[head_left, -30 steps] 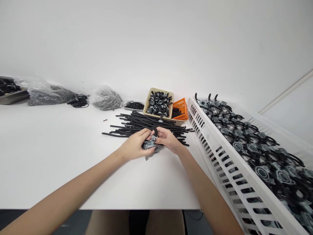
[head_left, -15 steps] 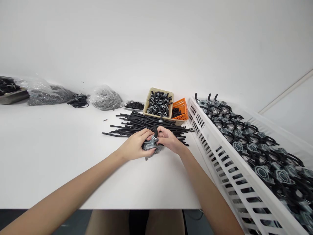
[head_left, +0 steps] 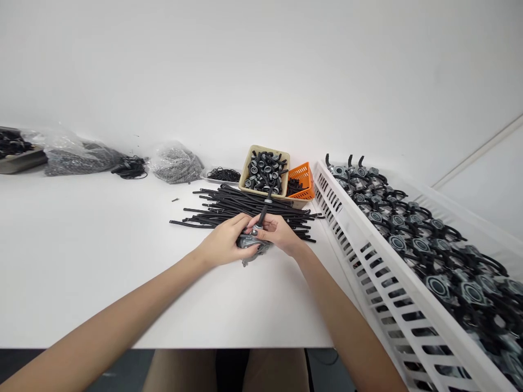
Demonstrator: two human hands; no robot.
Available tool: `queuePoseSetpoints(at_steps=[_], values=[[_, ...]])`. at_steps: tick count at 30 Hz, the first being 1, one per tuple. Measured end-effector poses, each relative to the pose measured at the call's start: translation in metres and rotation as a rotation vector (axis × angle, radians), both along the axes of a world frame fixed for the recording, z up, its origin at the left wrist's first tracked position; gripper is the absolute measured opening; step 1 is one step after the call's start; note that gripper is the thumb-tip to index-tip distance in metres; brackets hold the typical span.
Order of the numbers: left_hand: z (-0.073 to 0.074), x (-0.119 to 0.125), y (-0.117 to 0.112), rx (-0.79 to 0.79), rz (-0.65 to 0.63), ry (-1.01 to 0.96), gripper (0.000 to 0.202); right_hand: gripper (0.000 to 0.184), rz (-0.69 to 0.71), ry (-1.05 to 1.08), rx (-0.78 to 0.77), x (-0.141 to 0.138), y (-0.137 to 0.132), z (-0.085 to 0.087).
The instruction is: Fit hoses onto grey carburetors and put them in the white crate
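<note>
A grey metal carburetor point(head_left: 249, 242) rests low over the table between both hands. My left hand point(head_left: 227, 239) is wrapped round its left side, thumb in front. A round metal cap with a black rubber boot point(head_left: 263, 215) stands at the carburetor's top, leaning to the right. My right hand point(head_left: 278, 234) has its thumb and fingers closed on this cap. The palms and fingers partly hide the carburetor. Just beyond the hands lies a pile of black rubber hoses point(head_left: 229, 204).
A cream basket point(head_left: 244, 182) holds more booted caps beside an orange basket point(head_left: 311, 185) of small black parts. Along the right stands a white slotted crate point(head_left: 368, 250) full of carburetors with hoses. Plastic bags point(head_left: 175, 163) and a tray of black rings point(head_left: 224, 175) line the back.
The rubber boot has swung from leaning left to leaning right. My right hand has shifted slightly left and turned at the cap. My left hand has hardly moved.
</note>
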State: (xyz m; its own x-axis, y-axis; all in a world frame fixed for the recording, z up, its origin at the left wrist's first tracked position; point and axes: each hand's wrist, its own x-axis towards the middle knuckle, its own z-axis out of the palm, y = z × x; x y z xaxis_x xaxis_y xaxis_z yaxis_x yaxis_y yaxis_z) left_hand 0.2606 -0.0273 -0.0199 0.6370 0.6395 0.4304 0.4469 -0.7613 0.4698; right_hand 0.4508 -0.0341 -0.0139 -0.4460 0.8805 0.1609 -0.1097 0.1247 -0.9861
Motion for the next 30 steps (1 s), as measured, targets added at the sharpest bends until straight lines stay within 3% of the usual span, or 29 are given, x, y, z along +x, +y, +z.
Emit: queuePoseSetpoints(at_steps=[8, 17, 25, 30], values=[[0.001, 0.0, 0.001, -0.007, -0.008, -0.011, 0.022, 0.036, 0.044, 0.009, 0.004, 0.003, 0.0, 0.001], [0.002, -0.001, 0.0, -0.011, 0.0, -0.046, 0.028, 0.035, 0.056, 0.006, 0.017, 0.003, -0.001, 0.001], [0.002, -0.002, 0.001, 0.012, 0.023, -0.014, 0.032, 0.037, 0.009, 0.048, -0.009, 0.003, 0.001, -0.001], [0.0, -0.002, 0.001, 0.047, -0.029, -0.004, 0.038, 0.036, -0.125, 0.12, -0.011, 0.014, 0.004, 0.004]])
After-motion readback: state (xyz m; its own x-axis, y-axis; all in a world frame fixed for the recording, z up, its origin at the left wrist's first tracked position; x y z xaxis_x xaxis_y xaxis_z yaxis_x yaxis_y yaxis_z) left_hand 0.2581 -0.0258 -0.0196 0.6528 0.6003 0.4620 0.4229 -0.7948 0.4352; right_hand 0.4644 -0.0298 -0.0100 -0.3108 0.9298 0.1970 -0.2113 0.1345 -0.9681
